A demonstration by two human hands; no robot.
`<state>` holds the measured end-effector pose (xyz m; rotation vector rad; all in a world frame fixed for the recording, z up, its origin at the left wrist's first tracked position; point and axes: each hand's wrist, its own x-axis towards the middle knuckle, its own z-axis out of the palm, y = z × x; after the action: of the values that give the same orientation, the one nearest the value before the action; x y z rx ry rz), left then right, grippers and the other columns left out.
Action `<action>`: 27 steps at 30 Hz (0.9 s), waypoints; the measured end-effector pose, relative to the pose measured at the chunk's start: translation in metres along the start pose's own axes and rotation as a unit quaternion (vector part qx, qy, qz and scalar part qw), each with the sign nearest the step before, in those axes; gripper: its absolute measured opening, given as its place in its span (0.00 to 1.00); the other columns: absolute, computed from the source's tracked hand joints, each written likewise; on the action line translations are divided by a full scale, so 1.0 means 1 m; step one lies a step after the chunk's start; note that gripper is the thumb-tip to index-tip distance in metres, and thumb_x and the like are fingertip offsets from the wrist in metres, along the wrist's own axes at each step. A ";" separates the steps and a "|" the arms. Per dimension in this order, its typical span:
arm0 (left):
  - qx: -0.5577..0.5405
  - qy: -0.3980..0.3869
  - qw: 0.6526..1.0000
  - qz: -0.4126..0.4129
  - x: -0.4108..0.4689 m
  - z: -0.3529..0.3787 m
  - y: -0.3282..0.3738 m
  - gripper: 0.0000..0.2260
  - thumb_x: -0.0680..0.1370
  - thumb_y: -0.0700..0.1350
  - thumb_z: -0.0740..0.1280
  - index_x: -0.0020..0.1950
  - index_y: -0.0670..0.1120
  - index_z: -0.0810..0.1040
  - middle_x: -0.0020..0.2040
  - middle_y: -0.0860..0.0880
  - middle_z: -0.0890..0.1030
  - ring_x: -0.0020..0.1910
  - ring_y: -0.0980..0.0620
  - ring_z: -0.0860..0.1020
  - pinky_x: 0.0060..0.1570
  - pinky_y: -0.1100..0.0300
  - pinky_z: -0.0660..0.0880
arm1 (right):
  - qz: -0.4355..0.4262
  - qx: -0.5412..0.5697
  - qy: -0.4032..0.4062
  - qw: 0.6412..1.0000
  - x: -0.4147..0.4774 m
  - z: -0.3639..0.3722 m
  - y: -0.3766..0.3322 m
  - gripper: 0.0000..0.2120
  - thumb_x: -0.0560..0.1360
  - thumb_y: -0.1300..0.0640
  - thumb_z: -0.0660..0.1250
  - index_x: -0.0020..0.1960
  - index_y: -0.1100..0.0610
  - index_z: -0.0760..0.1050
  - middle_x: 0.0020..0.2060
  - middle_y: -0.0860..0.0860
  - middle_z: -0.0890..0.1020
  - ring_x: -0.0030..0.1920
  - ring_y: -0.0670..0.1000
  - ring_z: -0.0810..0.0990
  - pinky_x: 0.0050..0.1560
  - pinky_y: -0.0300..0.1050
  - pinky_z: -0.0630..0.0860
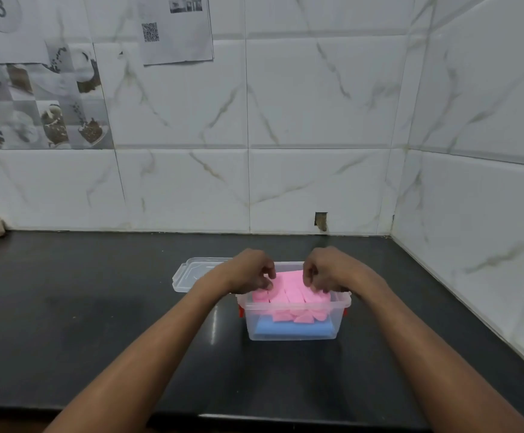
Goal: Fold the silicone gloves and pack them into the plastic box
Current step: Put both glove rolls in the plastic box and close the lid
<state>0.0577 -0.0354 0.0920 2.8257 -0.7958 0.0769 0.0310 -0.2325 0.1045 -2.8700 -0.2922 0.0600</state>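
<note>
Pink folded glove, in clear box, pinched by left hand and right hand.

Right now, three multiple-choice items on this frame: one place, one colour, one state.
1. Where is the lid of the box? A: on it. B: on the counter, left of it. C: in a hand.
2. Colour of the bottom glove? A: blue. B: pink. C: green.
3. The pink glove is: A: on the counter. B: fully below the rim. C: sticking above the rim.
Answers: 1 B, it lies flat beside the box. 2 A, blue shows through the wall. 3 C, left hand and right hand hold it there.
</note>
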 end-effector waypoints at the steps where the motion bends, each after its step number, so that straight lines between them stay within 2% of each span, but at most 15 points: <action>1: -0.017 0.029 0.999 -0.001 0.000 0.000 -0.004 0.11 0.76 0.42 0.71 0.57 0.45 0.82 0.53 0.48 0.81 0.50 0.51 0.78 0.47 0.64 0.70 | 0.004 -0.011 -0.027 1.000 -0.001 0.005 -0.001 0.07 0.72 0.67 0.70 0.43 0.56 0.81 0.46 0.52 0.82 0.39 0.46 0.79 0.36 0.35 0.75; 3: -0.067 0.098 0.993 -0.015 -0.001 0.003 -0.012 0.09 0.76 0.38 0.69 0.54 0.44 0.84 0.50 0.48 0.82 0.49 0.51 0.79 0.46 0.66 0.69 | 0.002 -0.034 -0.041 0.999 0.000 0.014 -0.002 0.07 0.72 0.67 0.69 0.43 0.56 0.81 0.46 0.52 0.82 0.41 0.49 0.80 0.39 0.36 0.76; 7: -0.157 0.236 0.950 -0.129 -0.001 0.009 -0.038 0.11 0.75 0.32 0.65 0.52 0.41 0.84 0.50 0.46 0.84 0.47 0.52 0.80 0.45 0.68 0.70 | -0.001 0.030 0.055 0.998 0.000 0.011 0.007 0.07 0.71 0.65 0.73 0.44 0.54 0.80 0.42 0.49 0.80 0.34 0.45 0.79 0.32 0.35 0.73; 9: -0.123 0.218 0.948 -0.199 -0.003 0.014 -0.058 0.15 0.74 0.29 0.62 0.55 0.41 0.83 0.54 0.44 0.84 0.53 0.47 0.81 0.50 0.62 0.74 | -0.019 0.036 0.132 0.990 -0.001 0.009 0.014 0.03 0.73 0.60 0.72 0.46 0.55 0.81 0.43 0.48 0.81 0.38 0.45 0.79 0.39 0.37 0.74; 12: -0.021 0.114 0.962 -0.249 -0.012 0.027 -0.090 0.20 0.74 0.31 0.60 0.59 0.47 0.81 0.60 0.45 0.81 0.59 0.45 0.79 0.58 0.53 0.77 | -0.049 0.079 0.218 0.971 -0.007 0.017 0.025 0.04 0.76 0.58 0.67 0.46 0.53 0.81 0.42 0.47 0.81 0.42 0.45 0.78 0.42 0.35 0.71; 14: 0.027 0.071 0.969 -0.237 -0.017 0.039 -0.103 0.16 0.74 0.35 0.64 0.57 0.50 0.82 0.59 0.48 0.81 0.59 0.48 0.78 0.57 0.55 0.77 | -0.055 0.105 0.255 0.960 -0.011 0.022 0.035 0.04 0.76 0.58 0.68 0.48 0.52 0.81 0.43 0.46 0.81 0.41 0.42 0.77 0.41 0.30 0.69; 16: 0.047 0.063 0.973 -0.218 -0.018 0.047 -0.109 0.12 0.73 0.37 0.67 0.53 0.48 0.83 0.55 0.50 0.82 0.56 0.49 0.78 0.54 0.59 0.75 | -0.047 0.146 0.287 0.946 -0.016 0.026 0.043 0.05 0.76 0.59 0.69 0.50 0.53 0.81 0.43 0.46 0.81 0.42 0.40 0.77 0.42 0.27 0.68; 18: 0.056 0.078 0.973 -0.208 -0.018 0.050 -0.113 0.09 0.73 0.37 0.66 0.47 0.47 0.83 0.49 0.49 0.82 0.51 0.48 0.78 0.50 0.58 0.74 | -0.037 0.188 0.313 0.930 -0.021 0.028 0.049 0.06 0.75 0.60 0.69 0.51 0.55 0.82 0.44 0.46 0.81 0.42 0.40 0.77 0.42 0.28 0.69; 20: 0.062 0.085 0.975 -0.197 -0.019 0.053 -0.115 0.07 0.72 0.35 0.63 0.41 0.46 0.78 0.44 0.48 0.78 0.46 0.48 0.75 0.42 0.58 0.71 | -0.032 0.223 0.336 0.915 -0.025 0.028 0.051 0.06 0.75 0.62 0.69 0.51 0.56 0.82 0.44 0.48 0.83 0.42 0.40 0.78 0.42 0.28 0.70; 23: 0.120 0.101 0.979 -0.127 -0.025 0.057 -0.117 0.07 0.72 0.34 0.61 0.45 0.45 0.74 0.48 0.48 0.76 0.48 0.47 0.76 0.39 0.59 0.65 | -0.024 0.251 0.375 0.892 -0.029 0.027 0.052 0.06 0.75 0.62 0.69 0.51 0.56 0.82 0.44 0.48 0.83 0.42 0.39 0.79 0.40 0.26 0.70; 25: 0.126 0.156 0.976 -0.089 -0.029 0.053 -0.120 0.09 0.73 0.33 0.61 0.51 0.42 0.73 0.51 0.44 0.75 0.50 0.44 0.75 0.41 0.55 0.68 | -0.025 0.260 0.404 0.877 -0.030 0.025 0.051 0.07 0.75 0.63 0.69 0.51 0.56 0.82 0.44 0.48 0.83 0.42 0.39 0.79 0.39 0.23 0.70; 27: 0.114 0.213 0.966 -0.087 -0.030 0.040 -0.121 0.14 0.70 0.28 0.60 0.54 0.38 0.73 0.50 0.39 0.75 0.48 0.38 0.76 0.43 0.47 0.73 | -0.025 0.270 0.421 0.865 -0.030 0.020 0.050 0.07 0.75 0.63 0.69 0.53 0.56 0.82 0.45 0.49 0.83 0.43 0.41 0.79 0.39 0.22 0.70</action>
<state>0.0953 0.0719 0.0274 2.9094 -0.4641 0.7641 0.0102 -0.2811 0.0727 -2.0691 -0.1302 -0.9371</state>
